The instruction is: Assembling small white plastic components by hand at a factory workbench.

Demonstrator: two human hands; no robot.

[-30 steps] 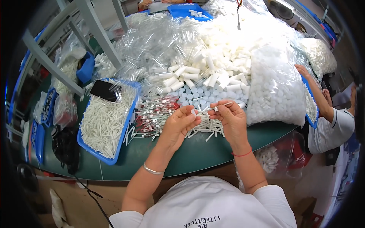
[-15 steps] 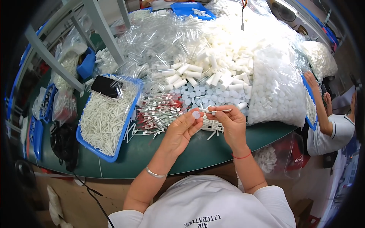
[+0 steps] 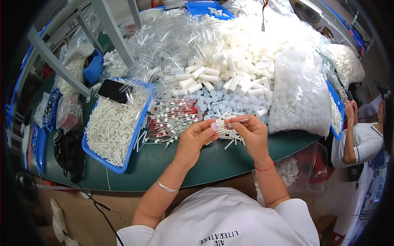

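As left hand (image 3: 194,137) pinches pale cap (image 3: 214,126) mid-frame, right hand (image 3: 252,134) grips thin rod (image 3: 244,120).
Both look light, stiff; hold cap's rim.

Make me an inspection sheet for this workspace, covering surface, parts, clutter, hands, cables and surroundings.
Surface: dark green tabletop, largely covered.
Job's things: translucent round disc, thin pale rod.
Clutter: flat black phone-like slab on blue plastic tray of white sticks.
Hands: left hand pinches the disc; right hand holds the rod.
Cables: thin black cable, lower left; dark cable hanging at the top.
Surroundings: grey metal frame upper left; white-shirted co-worker at right.
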